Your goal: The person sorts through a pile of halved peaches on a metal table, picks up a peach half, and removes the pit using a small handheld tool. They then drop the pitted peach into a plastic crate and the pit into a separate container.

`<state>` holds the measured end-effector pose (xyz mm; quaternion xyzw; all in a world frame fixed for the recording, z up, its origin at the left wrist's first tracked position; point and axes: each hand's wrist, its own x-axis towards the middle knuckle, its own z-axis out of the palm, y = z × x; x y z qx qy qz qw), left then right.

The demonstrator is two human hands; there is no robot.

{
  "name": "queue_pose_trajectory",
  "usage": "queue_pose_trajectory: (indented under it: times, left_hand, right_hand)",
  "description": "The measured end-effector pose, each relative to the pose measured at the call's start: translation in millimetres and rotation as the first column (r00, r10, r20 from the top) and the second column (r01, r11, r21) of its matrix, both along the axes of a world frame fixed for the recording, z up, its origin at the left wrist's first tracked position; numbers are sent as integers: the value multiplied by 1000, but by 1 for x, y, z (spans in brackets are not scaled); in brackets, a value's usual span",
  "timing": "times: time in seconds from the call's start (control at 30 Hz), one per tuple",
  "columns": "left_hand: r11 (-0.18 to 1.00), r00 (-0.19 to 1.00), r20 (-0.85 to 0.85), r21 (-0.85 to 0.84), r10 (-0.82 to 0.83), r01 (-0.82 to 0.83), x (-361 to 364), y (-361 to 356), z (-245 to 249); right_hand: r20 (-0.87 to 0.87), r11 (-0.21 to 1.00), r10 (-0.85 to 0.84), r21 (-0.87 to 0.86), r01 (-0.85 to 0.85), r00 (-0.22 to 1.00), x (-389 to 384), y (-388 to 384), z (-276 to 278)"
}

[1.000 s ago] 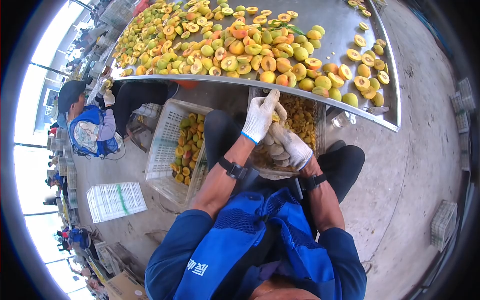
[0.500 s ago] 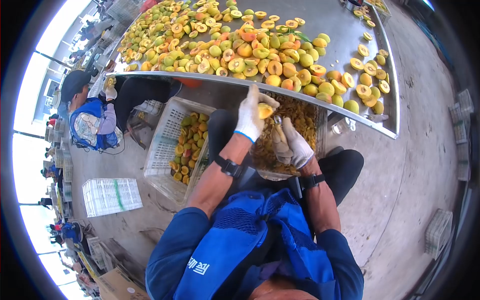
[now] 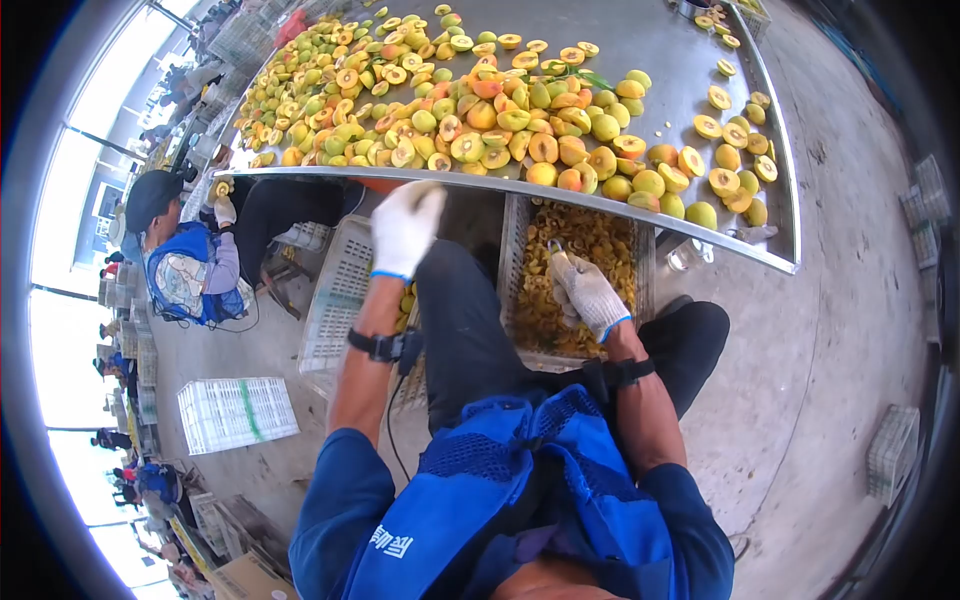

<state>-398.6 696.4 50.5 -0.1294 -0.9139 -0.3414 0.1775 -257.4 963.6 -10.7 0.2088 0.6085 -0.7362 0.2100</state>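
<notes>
My left hand (image 3: 405, 228), in a white glove, is above the crate at my left knee. Its fingers are blurred, and I cannot see whether it holds anything. My right hand (image 3: 588, 290), also gloved, is closed around a pitting spoon (image 3: 555, 246) whose small metal tip sticks out past the fingers. Beneath it stands a crate (image 3: 512, 240) of pits and yellow scraps (image 3: 610, 235). Halved and whole peaches (image 3: 467, 148), yellow-green with red blush, are heaped on the metal table (image 3: 660, 60) in front of me.
A white crate (image 3: 335, 290) at my left is partly hidden by my arm. An upturned white crate (image 3: 238, 413) stands on the floor. A co-worker (image 3: 190, 245) sits at the table's left end. A glass jar (image 3: 690, 254) is under the table's raised metal edge (image 3: 480, 182).
My left hand has moved left, away from my right hand, to over the left crate. The peach half it held is no longer visible. My right hand keeps the spoon.
</notes>
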Motion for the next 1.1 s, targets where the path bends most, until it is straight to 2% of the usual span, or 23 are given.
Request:
queue_pose_trajectory:
  times: [0.03,0.1,0.17,0.23,0.27,0.37,0.4,0.43,0.5,0.6,0.7,0.73,0.77,0.8,0.83,0.87,0.9,0.97,1.03,1.1]
  left_hand:
    - [994,994,-19,-13,-108,107,-7,29,-2]
    - [958,961,125,-117,-247,261,-26,82,-10]
    - [918,956,198,-290,-218,269,-50,126,-31]
    - [836,913,397,-465,-98,292,-73,160,-41]
    - [838,914,392,-461,-105,293,-83,166,-57]
    - [817,865,500,-483,-37,314,-106,179,-58]
    - [816,831,553,-449,-67,364,-115,177,-59]
    - [798,823,555,-440,-119,412,-116,175,-60]
    - [812,872,455,-431,-180,393,-112,171,-71]
    - [889,915,324,-304,-240,341,-103,160,-78]
    - [949,940,193,-88,-281,302,-94,146,-73]
    - [951,918,267,179,-292,251,-89,141,-70]
    - [889,906,285,423,-314,176,-84,138,-67]
    - [775,833,395,629,-389,64,-74,132,-54]
    - [622,740,471,777,-480,-91,-63,125,-43]
    - [515,703,440,849,-558,-122,-53,119,-44]
    - [416,658,422,892,-624,-177,-47,114,-57]
    - [323,573,422,907,-702,-272,-17,110,-50]
    - [275,560,450,887,-695,-371,7,113,-51]
    - [219,626,453,882,-634,-417,25,124,-57]
  right_hand:
    - [-2,1000,4,5,-4,1000,-2,0,-1]
    - [-7,1000,6,20,-5,1000,-3,1,-9]
    - [-3,999,-24,28,24,1000,-3,3,-12]
    - [-5,999,-44,26,45,999,-2,7,-13]
    - [-2,998,-57,7,57,998,-1,10,-12]
    - [5,995,-85,45,85,996,0,14,-10]
    - [4,995,-95,9,95,996,1,15,-8]
    - [9,996,-87,4,87,996,2,16,-9]
    - [5,998,-69,-7,69,998,-2,15,-8]
    - [-18,997,-76,1,76,997,-4,13,-7]
    - [-52,996,-86,-36,84,995,0,16,-3]
    - [-85,994,-97,-65,91,992,1,17,-4]
    - [-119,991,-109,-96,98,987,1,18,-5]
    - [-152,986,-124,-128,105,980,1,18,-6]
    - [-199,985,-140,-131,115,970,1,16,-4]
    - [-243,984,-149,-134,119,958,1,15,-1]
    - [-285,983,-157,-137,122,946,2,13,3]
    - [-292,992,-117,-79,98,949,3,8,8]
    - [-320,996,-82,-12,83,944,4,3,8]
    - [-275,999,-46,2,48,960,4,-1,9]
